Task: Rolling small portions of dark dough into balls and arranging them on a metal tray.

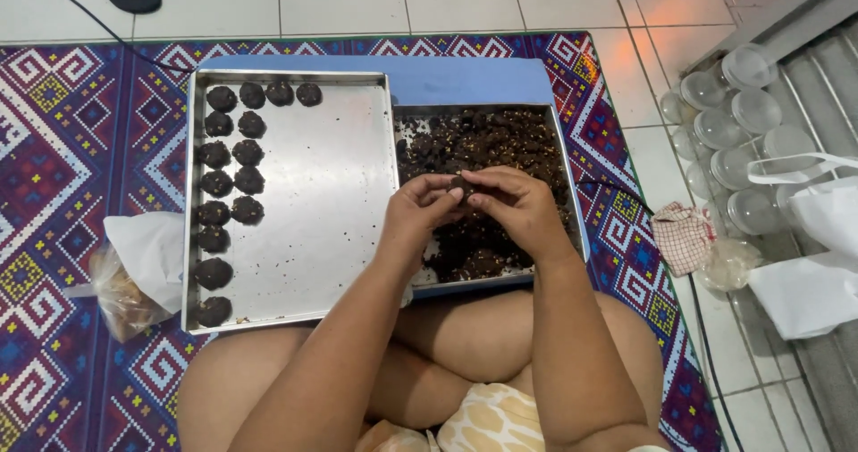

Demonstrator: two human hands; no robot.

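Note:
My left hand (418,211) and my right hand (519,207) meet over the right tray, both pinching one small lump of dark dough (462,186) between the fingertips. Under them a metal tray (563,161) holds a heap of dark crumbly dough (487,143) with pale bits. To the left lies a larger metal baking tray (322,193). Several round dark dough balls (234,152) stand in two columns along its left side and top left corner. Both trays rest on a blue board (465,78).
A patterned purple mat (54,148) covers the floor under the trays. A plastic bag with white paper (134,269) lies left of the baking tray. Clear round containers (733,130), a checked cloth (682,235) and white bags (818,255) lie at the right. My crossed legs are below.

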